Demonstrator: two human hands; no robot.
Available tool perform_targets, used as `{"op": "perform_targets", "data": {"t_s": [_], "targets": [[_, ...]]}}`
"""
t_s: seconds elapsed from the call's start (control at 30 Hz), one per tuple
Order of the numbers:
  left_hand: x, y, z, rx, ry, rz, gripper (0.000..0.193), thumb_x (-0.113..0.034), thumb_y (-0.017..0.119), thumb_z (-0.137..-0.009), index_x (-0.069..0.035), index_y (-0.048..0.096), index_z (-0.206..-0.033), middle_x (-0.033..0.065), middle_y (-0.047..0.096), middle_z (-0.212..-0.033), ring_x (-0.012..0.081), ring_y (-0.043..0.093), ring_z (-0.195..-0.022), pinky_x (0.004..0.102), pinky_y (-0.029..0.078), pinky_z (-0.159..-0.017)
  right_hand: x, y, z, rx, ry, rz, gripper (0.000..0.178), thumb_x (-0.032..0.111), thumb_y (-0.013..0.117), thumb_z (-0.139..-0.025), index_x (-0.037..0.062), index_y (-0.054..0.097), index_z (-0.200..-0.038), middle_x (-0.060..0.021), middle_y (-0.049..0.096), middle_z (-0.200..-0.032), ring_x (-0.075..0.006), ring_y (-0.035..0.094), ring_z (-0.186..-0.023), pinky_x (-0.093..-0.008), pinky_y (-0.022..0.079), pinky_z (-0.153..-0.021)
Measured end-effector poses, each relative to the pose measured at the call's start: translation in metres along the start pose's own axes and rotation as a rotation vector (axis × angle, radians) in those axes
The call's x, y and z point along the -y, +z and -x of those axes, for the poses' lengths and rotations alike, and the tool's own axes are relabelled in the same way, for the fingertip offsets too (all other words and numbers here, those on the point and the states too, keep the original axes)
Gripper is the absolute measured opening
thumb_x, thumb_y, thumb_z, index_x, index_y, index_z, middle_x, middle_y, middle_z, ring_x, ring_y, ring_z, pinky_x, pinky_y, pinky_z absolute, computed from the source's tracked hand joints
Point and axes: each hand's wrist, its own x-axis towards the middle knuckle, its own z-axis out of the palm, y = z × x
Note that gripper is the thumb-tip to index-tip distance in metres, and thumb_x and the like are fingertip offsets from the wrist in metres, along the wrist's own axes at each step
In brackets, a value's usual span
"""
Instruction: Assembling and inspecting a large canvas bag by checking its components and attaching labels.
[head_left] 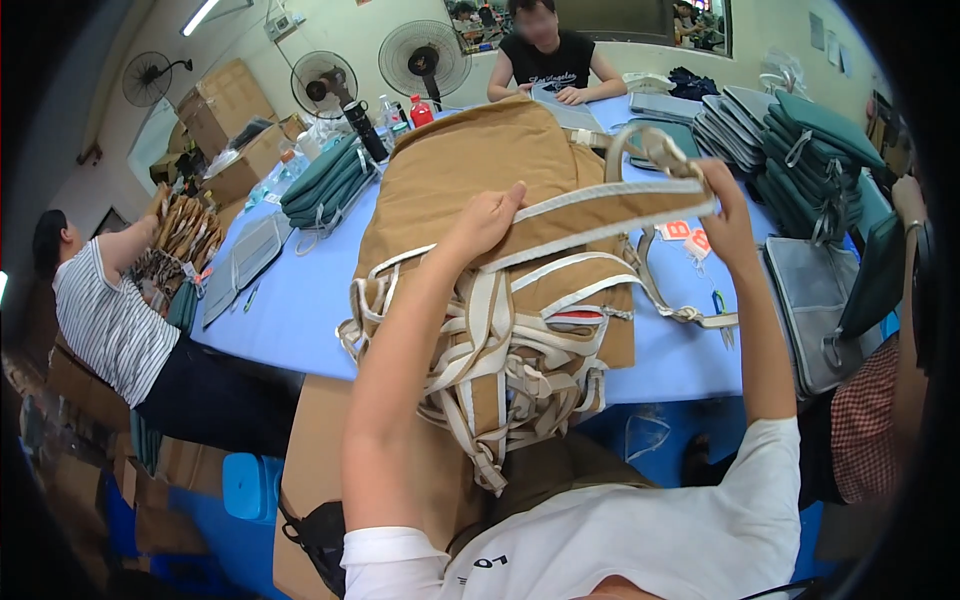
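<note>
At the left, a worker in a striped shirt (110, 310) is beside a heap of tan and brown pieces (190, 235). On the pale blue tabletop (320, 310), toward its left edge, lie a flat grey fabric piece (248, 262) and a stack of dark green padded pieces (325, 185). A large tan canvas bag (470, 150) lies at the middle of the near edge, its tangle of cream webbing straps (520, 375) hanging over. The left hand (485, 225) rests on it, thumb uppermost; the other fingers are hidden, so I cannot tell whether they grip. A wide tan shoulder strap with pale edging (600, 220) stretches rightward to the right hand (725, 205), whose fingers are clamped on its end. Orange-and-white tags (697, 243) lie just beyond. Toward the right edge stand stacked grey pieces (735, 130) and dark green ones. The bag's edging and straps look attached, so its sewing seems well along; the bunched webbing looks unsorted, and perhaps straightening or checking remains.
</note>
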Motion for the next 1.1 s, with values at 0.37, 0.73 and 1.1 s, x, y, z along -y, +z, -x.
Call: {"op": "perform_targets", "data": {"t_s": [0.37, 0.73, 1.1], "targets": [[-0.034, 0.035, -0.026, 0.291, -0.146, -0.764, 0.031, -0.018, 0.060, -0.065, -0.009, 0.064, -0.095, 0.0159, 0.063, -0.089, 0.0323, 0.059, -0.086, 0.0406, 0.047, -0.072, -0.008, 0.004, 0.069, 0.062, 0.285, 0.033, 0.024, 0.005, 0.061, -0.069, 0.0037, 0.061, -0.094, -0.0060, 0.050, -0.100, -0.0151, 0.051, -0.088, -0.0230, 0.041, -0.060], [-0.081, -0.138, -0.041, -0.484, 0.038, -0.213, 0.017, -0.018, 0.064, -0.078, -0.002, 0.063, -0.073, 0.0004, 0.059, -0.064, 0.0071, 0.049, -0.057, 0.0248, 0.040, -0.054, 0.017, 0.054, 0.012, 0.080, 0.253, -0.434, 0.035, 0.000, 0.059, -0.073, 0.0076, 0.060, -0.107, -0.0083, 0.058, -0.094, -0.0144, 0.056, -0.076, -0.0238, 0.046, -0.064], [-0.129, -0.053, -0.034, 0.026, -0.113, -0.190, 0.023, -0.019, 0.071, -0.068, 0.000, 0.065, -0.080, 0.0020, 0.059, -0.066, 0.0075, 0.050, -0.060, 0.0235, 0.040, -0.055, 0.051, 0.066, 0.029, 0.653, -0.144, -0.169, 0.062, 0.027, 0.074, -0.065, 0.0063, 0.050, -0.118, -0.0161, 0.051, -0.113, -0.0314, 0.046, -0.108, -0.0387, 0.032, -0.097]]}}
